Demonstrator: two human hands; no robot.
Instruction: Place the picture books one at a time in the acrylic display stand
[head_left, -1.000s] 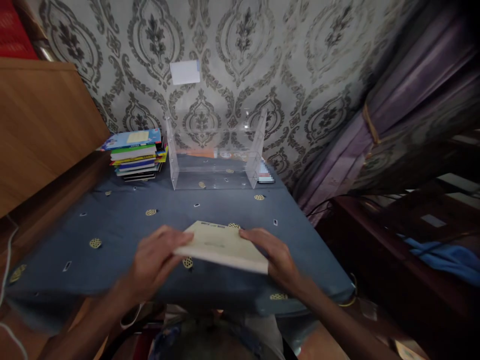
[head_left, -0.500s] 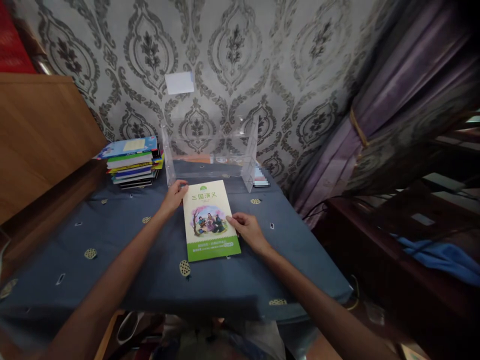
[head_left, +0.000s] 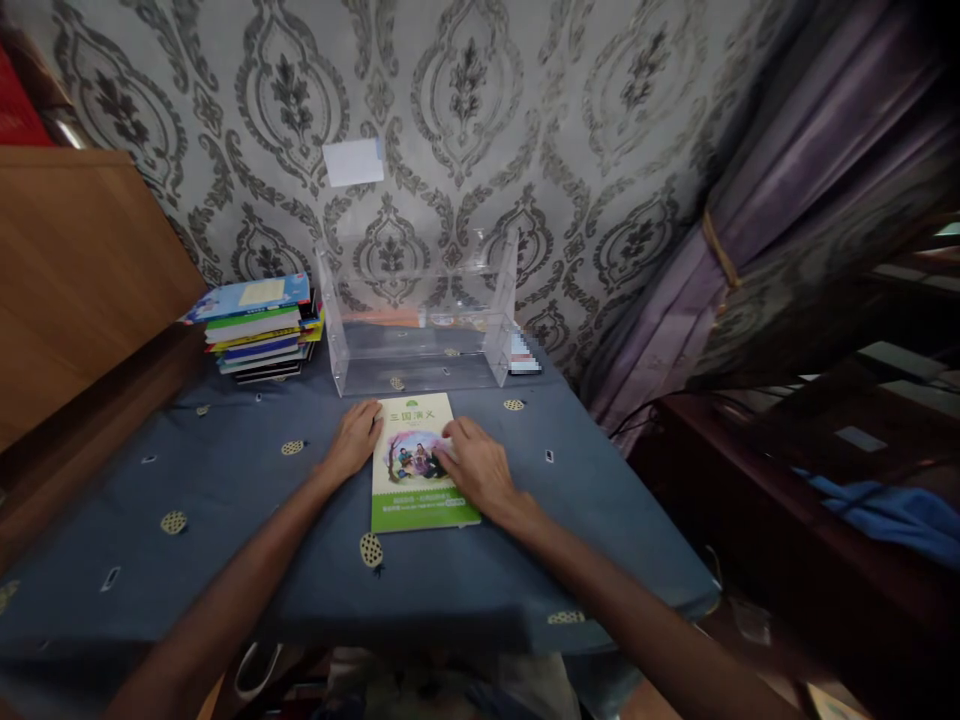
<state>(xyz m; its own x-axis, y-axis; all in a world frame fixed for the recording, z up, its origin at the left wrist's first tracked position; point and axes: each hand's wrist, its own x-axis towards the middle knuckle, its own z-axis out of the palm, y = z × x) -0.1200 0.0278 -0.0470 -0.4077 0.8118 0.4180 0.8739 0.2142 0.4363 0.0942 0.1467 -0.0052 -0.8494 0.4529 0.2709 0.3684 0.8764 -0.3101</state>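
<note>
Two hands laid flat on one book

One wallpapered wall with a grey ornamental pattern is seen behind everything; a purple curtain, tied back, is hung to its right; a wooden panel is seen at the left. The counter is covered by a blue cloth dotted with small yellow marks. A clear acrylic rack is stood at the far edge of the counter, against the wall; a stack of books is piled flat just beside it, to its left.

The book, with a white and green cover bearing a picture, is laid face up on the counter, near its middle, just in front of the rack and apart from it. The left hand is rested palm down on the cloth at the book's left edge, its fingers held loosely together and touching the upper left corner; nothing is gripped. The right hand is laid on the right half of the cover, its fingers spread slightly and pressed flat, not closed around anything. A small white note is stuck on the wall above the rack.
</note>
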